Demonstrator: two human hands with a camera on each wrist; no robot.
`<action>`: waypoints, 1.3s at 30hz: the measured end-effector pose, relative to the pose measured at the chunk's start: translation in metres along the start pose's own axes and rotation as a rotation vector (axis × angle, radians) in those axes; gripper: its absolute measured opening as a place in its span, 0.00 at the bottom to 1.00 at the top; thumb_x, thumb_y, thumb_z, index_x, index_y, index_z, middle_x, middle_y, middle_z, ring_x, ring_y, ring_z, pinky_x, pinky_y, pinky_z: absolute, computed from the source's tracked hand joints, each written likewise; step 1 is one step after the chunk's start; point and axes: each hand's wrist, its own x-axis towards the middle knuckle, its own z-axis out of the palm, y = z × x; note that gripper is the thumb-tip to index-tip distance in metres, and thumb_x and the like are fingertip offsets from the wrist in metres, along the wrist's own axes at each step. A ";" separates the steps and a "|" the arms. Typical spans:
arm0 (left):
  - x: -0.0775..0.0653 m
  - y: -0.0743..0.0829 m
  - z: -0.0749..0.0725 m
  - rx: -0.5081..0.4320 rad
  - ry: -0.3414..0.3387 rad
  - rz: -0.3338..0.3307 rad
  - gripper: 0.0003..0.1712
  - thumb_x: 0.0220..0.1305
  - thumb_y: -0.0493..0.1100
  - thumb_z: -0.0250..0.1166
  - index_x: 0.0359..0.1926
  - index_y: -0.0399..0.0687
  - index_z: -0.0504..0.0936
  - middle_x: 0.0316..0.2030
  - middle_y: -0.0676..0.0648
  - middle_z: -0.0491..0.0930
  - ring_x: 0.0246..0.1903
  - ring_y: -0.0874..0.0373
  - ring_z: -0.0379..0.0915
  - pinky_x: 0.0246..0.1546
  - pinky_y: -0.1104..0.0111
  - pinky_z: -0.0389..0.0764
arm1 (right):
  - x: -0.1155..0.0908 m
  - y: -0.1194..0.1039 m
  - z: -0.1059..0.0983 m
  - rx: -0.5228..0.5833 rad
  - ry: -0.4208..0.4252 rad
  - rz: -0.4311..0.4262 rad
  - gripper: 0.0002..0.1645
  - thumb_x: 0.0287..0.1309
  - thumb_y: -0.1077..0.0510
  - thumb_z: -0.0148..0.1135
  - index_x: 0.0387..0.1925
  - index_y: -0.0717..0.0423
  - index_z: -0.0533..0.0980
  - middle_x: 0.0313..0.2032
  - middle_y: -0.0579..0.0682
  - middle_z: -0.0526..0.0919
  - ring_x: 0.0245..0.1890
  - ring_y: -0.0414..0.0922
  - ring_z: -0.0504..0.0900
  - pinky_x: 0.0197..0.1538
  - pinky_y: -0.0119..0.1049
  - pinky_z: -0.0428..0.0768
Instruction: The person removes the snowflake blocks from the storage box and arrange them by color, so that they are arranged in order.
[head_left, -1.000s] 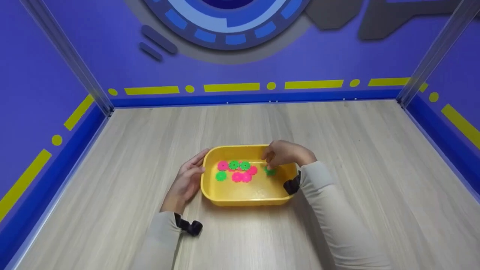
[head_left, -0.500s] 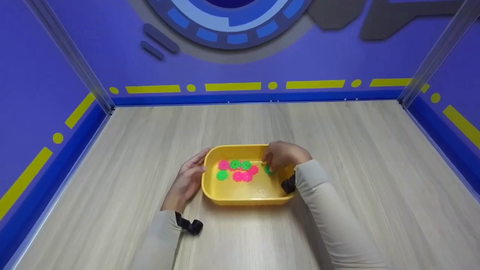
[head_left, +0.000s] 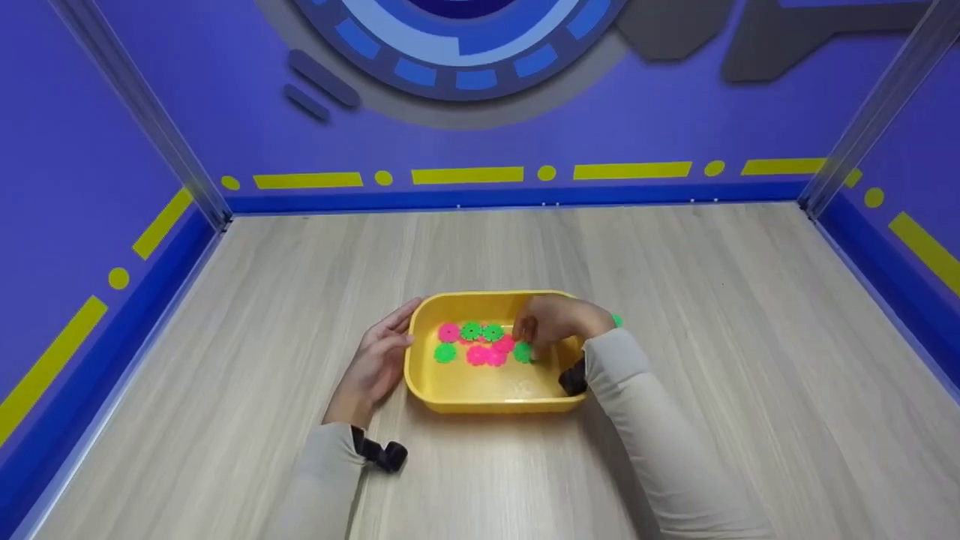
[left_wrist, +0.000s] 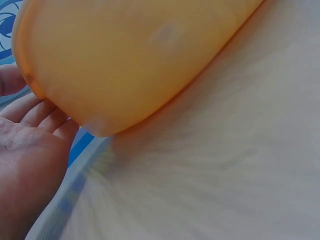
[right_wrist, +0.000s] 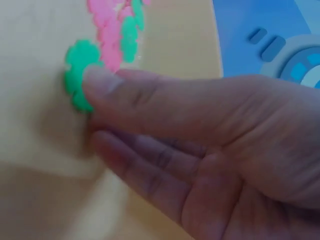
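My left hand holds the left end of a yellow plastic basin, thumb at the rim and fingers along the outer wall. In the left wrist view those fingers touch the basin's side. Inside the basin, my right hand pinches a green notched plastic disc, seen closer in the right wrist view as a green disc at the thumb tip. Left of it lie several loose pieces, including a green disc, a pink disc and overlapping pink discs.
A green piece shows beyond the right wrist, outside the basin on the wooden table. Blue-purple panels enclose the table at the back and sides. Each wrist wears a small black camera.
My right hand has shifted left and slightly toward me, bringing the green disc closer to the pink ones. A green piece has come into view behind the right wrist. The left hand stays put.
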 end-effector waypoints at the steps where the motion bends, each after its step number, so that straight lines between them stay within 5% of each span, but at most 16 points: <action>1: 0.000 0.000 0.000 0.003 -0.002 0.001 0.38 0.58 0.22 0.48 0.71 0.30 0.53 0.73 0.36 0.53 0.71 0.48 0.51 0.70 0.62 0.58 | 0.001 0.001 0.001 -0.004 -0.001 -0.006 0.16 0.47 0.64 0.72 0.41 0.53 0.81 0.36 0.47 0.82 0.37 0.42 0.75 0.44 0.33 0.78; 20: 0.000 -0.001 0.000 -0.016 0.001 0.003 0.38 0.57 0.22 0.47 0.71 0.30 0.54 0.72 0.35 0.54 0.71 0.49 0.53 0.70 0.63 0.60 | 0.009 0.001 0.009 -0.073 -0.015 -0.061 0.17 0.45 0.63 0.74 0.38 0.53 0.77 0.32 0.47 0.78 0.34 0.42 0.73 0.39 0.30 0.75; 39: 0.000 0.000 0.000 -0.020 0.007 -0.002 0.38 0.56 0.21 0.46 0.71 0.28 0.53 0.72 0.35 0.53 0.72 0.47 0.50 0.71 0.62 0.58 | 0.006 0.001 0.008 -0.004 -0.063 -0.065 0.12 0.47 0.67 0.71 0.33 0.51 0.79 0.28 0.46 0.77 0.30 0.42 0.71 0.31 0.29 0.72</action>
